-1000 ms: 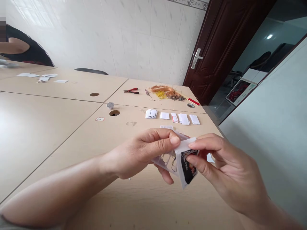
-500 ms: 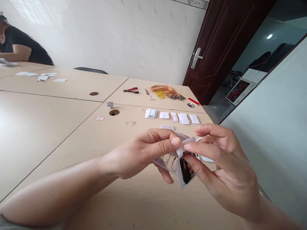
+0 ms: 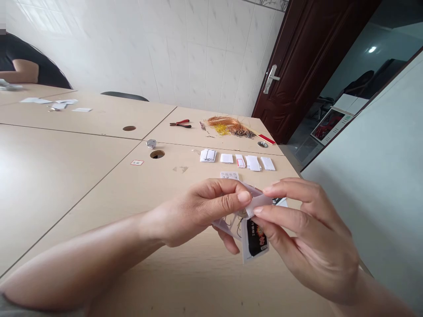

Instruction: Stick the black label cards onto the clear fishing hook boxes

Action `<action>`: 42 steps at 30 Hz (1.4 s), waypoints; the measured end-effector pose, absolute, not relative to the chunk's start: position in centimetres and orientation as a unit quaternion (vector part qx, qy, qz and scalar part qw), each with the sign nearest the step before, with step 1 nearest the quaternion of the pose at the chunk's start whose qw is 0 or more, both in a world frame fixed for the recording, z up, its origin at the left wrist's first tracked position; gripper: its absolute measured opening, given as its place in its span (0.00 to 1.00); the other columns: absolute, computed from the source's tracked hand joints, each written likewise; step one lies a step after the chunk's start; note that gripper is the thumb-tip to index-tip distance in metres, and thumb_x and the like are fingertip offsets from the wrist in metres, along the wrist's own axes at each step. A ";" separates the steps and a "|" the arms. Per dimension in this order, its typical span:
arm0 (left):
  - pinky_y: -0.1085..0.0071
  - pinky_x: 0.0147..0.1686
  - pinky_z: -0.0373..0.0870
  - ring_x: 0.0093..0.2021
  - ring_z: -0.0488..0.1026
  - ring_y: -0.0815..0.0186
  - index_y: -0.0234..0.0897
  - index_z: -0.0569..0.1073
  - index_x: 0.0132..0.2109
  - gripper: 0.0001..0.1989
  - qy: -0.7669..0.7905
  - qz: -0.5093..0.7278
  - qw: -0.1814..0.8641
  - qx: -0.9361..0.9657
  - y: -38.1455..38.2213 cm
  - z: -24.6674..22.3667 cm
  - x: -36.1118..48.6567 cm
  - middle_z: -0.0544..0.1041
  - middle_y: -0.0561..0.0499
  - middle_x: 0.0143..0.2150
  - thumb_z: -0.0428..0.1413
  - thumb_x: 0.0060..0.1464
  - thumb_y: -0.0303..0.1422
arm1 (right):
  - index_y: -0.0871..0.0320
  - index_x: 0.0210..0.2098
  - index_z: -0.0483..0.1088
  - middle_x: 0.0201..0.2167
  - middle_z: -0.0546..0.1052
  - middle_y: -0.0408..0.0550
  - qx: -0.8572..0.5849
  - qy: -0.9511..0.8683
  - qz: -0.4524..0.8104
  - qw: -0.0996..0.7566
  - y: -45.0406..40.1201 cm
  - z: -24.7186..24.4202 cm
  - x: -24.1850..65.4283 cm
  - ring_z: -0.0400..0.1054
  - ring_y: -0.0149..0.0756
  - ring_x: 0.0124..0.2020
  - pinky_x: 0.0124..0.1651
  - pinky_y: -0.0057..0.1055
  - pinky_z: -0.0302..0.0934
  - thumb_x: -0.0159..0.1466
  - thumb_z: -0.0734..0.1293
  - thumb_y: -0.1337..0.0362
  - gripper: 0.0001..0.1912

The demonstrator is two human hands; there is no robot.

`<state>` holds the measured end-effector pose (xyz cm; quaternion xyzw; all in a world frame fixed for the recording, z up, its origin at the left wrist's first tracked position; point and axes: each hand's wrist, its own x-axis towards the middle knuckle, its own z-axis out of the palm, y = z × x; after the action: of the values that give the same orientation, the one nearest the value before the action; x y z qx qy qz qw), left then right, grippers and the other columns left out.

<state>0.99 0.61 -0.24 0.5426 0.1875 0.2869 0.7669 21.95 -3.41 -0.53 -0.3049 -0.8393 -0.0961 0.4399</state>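
Observation:
My left hand [image 3: 206, 211] is closed around a clear plastic hook box [image 3: 222, 223], thumb on top and fingers beneath. Inside its compartments dark fish hooks [image 3: 228, 219] show. My right hand [image 3: 313, 242] pinches a small packet [image 3: 256, 240] with a black printed face and a pale flap, right against the box. The flap [image 3: 259, 203] lies between my left thumb and right fingertips. Part of the box and packet is hidden behind my fingers.
Beyond my hands stand stacks of white cards [image 3: 254, 163] in a row. Farther back lie red-handled pliers [image 3: 180, 123], a copper-coloured bundle of line [image 3: 228, 122] and yellow bits [image 3: 221, 129]. A table hole [image 3: 157, 154] is left of centre. Another person [image 3: 24, 64] sits far left.
The packet has turned so its black printed face hangs lower and shows more fully. My right fingers have moved in closer to the flap; my left hand has barely moved.

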 end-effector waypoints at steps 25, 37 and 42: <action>0.79 0.28 0.81 0.31 0.78 0.71 0.34 0.78 0.36 0.14 0.189 0.298 0.781 0.515 0.5 -0.4 1.4 0.79 0.53 0.31 0.61 0.63 0.41 | 0.59 0.40 0.73 0.43 0.77 0.51 -0.244 -0.845 -0.119 0.461 -2.9 -0.8 21.7 0.72 0.37 0.47 0.50 0.38 0.72 0.63 0.68 0.81 0.12; 0.77 0.24 0.82 0.26 0.79 0.69 0.34 0.79 0.32 0.14 0.178 0.312 0.784 0.506 -1.7 2.1 1.7 0.81 0.52 0.27 0.66 0.58 0.41 | 0.61 0.43 0.74 0.43 0.78 0.52 -0.214 -0.836 -0.131 0.488 -4.8 1.5 21.8 0.73 0.35 0.49 0.53 0.35 0.71 0.65 0.70 0.77 0.09; 0.78 0.23 0.81 0.25 0.80 0.69 0.35 0.78 0.32 0.12 0.136 0.329 0.780 0.514 -3.0 4.1 2.2 0.83 0.51 0.27 0.65 0.59 0.39 | 0.59 0.41 0.74 0.41 0.79 0.49 -0.195 -0.827 -0.138 0.509 -6.2 3.8 21.6 0.73 0.35 0.47 0.53 0.35 0.70 0.64 0.69 0.79 0.10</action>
<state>2.16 -2.96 4.07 0.5145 0.1358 0.3293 0.7800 21.56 -6.19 3.83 -0.1947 -0.8271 -0.1380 0.5088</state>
